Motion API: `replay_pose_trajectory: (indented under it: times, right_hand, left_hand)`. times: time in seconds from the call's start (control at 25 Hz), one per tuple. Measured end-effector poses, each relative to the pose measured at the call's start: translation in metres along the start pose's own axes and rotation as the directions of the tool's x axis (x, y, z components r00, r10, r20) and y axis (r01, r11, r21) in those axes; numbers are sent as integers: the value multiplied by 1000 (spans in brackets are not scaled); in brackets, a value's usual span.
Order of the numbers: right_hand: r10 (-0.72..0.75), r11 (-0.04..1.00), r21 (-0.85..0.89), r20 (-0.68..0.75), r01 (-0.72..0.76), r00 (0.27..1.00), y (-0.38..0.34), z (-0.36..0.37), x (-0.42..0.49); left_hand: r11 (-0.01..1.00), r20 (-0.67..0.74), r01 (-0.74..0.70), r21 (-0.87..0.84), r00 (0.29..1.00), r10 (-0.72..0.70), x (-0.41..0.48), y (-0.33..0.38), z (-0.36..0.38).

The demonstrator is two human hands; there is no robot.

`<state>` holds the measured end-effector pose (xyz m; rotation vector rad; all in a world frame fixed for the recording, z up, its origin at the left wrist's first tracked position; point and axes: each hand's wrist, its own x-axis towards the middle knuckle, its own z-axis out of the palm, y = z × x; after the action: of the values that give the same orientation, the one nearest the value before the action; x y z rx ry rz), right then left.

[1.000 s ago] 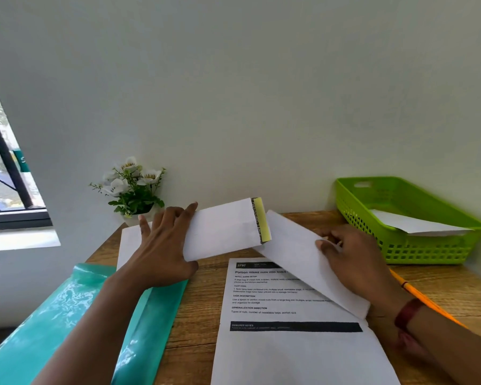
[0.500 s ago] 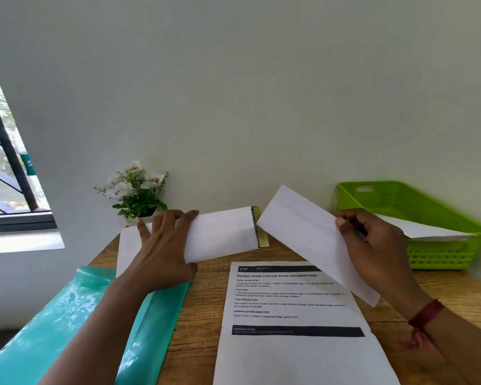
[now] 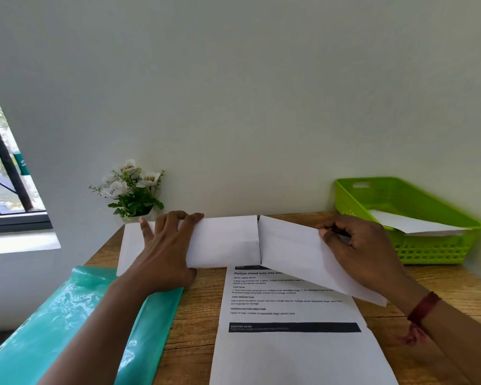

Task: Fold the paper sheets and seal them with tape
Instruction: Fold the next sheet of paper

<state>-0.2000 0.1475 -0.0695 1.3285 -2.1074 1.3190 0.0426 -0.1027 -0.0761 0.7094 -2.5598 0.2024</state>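
Envelope is gripped by left hand, folded sheet pinched by right hand; between the fingers, a misaligned edge could be crumpled.

printed sheet, heading "Portion mixed nuts into sma" (rest covered), "GENERALIZATION DIRECTION", "REQUIRED NOTES" on dark band

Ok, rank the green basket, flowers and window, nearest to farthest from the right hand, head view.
1. Green basket, just right of the right hand.
2. Flowers, back left by the wall.
3. Window, at the far left.
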Motion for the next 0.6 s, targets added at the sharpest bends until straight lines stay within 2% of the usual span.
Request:
replay_pose_trajectory:
  times: [0.2,0.6]
  right_hand:
    - [-11,1000,-24,41,12,999,3,3,-1]
    - [-96,995,6,16,96,995,3,2,-1]
  left_hand:
    - [1000,36,-6,17,999,5,0,5,0]
    - [1000,59,1,13,998,-2,-1,4,2]
